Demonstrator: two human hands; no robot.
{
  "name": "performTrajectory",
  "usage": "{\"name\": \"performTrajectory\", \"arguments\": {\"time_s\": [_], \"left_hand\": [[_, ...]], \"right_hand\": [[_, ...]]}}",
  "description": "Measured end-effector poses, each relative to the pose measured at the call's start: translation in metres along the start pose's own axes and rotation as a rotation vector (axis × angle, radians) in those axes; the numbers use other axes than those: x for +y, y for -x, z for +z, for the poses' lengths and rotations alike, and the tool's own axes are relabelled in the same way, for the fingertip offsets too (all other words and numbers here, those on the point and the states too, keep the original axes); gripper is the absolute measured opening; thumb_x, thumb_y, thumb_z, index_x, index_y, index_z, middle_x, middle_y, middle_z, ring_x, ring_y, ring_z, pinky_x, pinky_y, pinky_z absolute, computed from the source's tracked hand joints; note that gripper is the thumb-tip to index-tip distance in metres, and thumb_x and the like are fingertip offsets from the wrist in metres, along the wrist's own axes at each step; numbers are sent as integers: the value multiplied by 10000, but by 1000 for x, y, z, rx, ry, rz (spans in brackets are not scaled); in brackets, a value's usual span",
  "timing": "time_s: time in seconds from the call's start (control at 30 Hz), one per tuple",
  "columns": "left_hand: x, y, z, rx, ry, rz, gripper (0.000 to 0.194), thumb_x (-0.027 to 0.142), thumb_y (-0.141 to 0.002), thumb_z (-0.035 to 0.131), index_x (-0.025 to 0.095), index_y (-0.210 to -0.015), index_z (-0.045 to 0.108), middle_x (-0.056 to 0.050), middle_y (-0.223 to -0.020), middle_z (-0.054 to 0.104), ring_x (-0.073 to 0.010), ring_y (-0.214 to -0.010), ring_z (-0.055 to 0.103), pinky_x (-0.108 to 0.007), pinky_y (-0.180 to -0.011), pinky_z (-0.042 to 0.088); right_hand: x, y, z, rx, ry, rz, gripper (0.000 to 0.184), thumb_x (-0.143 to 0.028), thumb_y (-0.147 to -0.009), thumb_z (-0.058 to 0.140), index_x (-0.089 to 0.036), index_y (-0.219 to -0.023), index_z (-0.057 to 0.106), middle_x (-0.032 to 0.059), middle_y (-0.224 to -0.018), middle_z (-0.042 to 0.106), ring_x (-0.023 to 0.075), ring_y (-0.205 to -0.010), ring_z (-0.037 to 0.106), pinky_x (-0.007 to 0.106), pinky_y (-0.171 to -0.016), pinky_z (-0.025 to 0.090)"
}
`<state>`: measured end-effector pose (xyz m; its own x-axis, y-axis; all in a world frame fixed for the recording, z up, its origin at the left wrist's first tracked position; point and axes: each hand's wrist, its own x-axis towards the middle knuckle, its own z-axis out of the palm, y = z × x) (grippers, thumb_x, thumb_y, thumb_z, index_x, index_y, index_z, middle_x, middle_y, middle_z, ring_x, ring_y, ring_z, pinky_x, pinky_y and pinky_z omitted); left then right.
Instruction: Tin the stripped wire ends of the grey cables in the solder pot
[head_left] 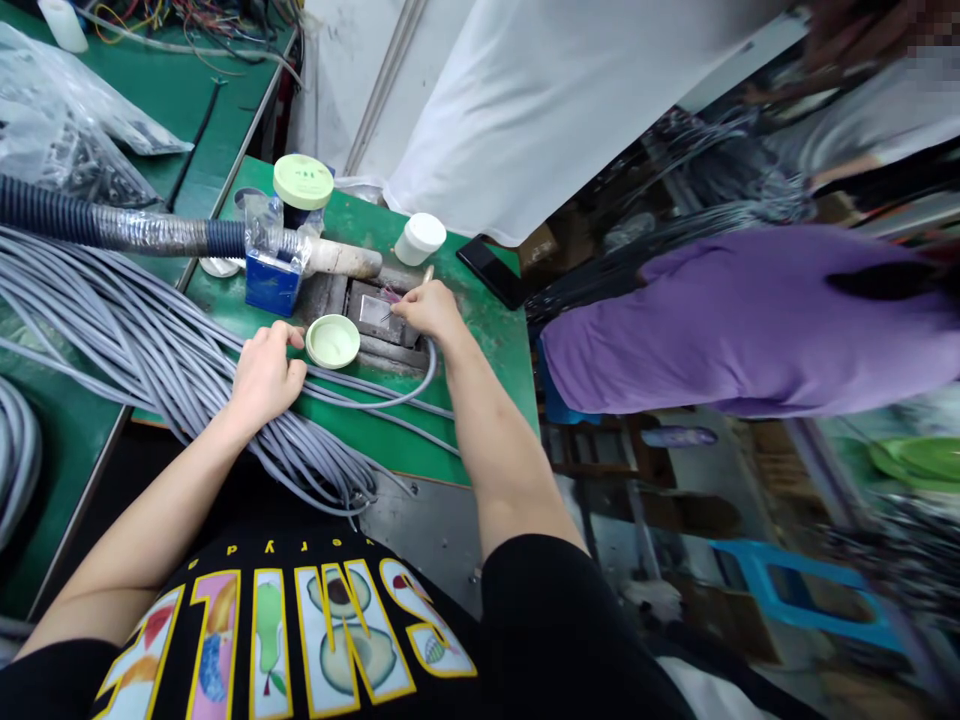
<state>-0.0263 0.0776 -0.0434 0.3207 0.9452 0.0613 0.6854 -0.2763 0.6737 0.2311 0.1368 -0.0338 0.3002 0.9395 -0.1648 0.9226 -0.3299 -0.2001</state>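
My right hand (431, 310) pinches the end of a grey cable (431, 372), which loops down below the fingers. Thin reddish wires from that end reach over a small square of shiny metal (375, 311), seemingly molten solder, in a dark grimy block (401, 350). My left hand (268, 372) rests by the bundle of grey cables (172, 345), its fingers curled and the thumb apart. Just right of its fingertips sits a shallow pale green cup or lid (332, 342); whether they touch it I cannot tell. Nothing shows between the left fingers.
A ribbed hose (120, 228) with a pale nozzle (345, 258) lies over a blue box (271, 285) behind the block. Nearby stand a green-lidded jar (303, 182), a white tub (420, 238) and a black phone (491, 270). People in white (517, 100) and purple (750, 320) are close.
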Motion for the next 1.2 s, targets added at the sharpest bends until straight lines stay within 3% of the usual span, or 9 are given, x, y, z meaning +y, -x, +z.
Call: {"name": "performTrajectory", "arguments": {"time_s": [0.33, 0.53, 0.67, 0.87, 1.2], "left_hand": [[-1, 0, 2, 14, 10, 19, 239, 96, -696, 456, 226, -897, 456, -69, -1195, 673, -286, -1095, 575, -451, -953, 434], [-1, -1, 3, 11, 14, 23, 247, 87, -683, 456, 226, -887, 455, -74, -1165, 683, -295, -1081, 580, -460, -944, 438], [-2, -1, 4, 21, 21, 24, 247, 89, -682, 461, 227, -887, 461, -70, -1154, 685, -293, -1084, 579, -459, -949, 434], [-4, -1, 5, 29, 27, 24, 248, 88, -681, 466, 231, -883, 470, -57, -1126, 688, -286, -1072, 580, -448, -945, 434], [0, -1, 3, -4, 7, 16, 246, 88, -685, 459, 224, -889, 466, -74, -1136, 685, -297, -1058, 575, -458, -933, 436]], "right_hand": [[-2, -2, 1, -8, -8, 22, 215, -247, -768, 625, -129, -843, 789, 91, -815, 750, 208, -816, 685, 258, -726, 478], [6, 7, -11, 35, -266, -91, 219, -277, -724, 631, -111, -706, 772, 29, -557, 650, 136, -569, 578, 237, -577, 417], [9, 10, -13, 37, -382, -120, 206, -276, -689, 638, -110, -641, 751, 10, -491, 600, 108, -493, 504, 233, -522, 379], [7, 5, -7, 24, -262, -65, 226, -274, -714, 624, -112, -722, 782, 15, -529, 634, 124, -548, 556, 234, -572, 403], [-2, -3, 4, 5, 17, 5, 222, -254, -767, 621, -142, -853, 793, 79, -805, 748, 205, -830, 673, 254, -710, 454]]}}
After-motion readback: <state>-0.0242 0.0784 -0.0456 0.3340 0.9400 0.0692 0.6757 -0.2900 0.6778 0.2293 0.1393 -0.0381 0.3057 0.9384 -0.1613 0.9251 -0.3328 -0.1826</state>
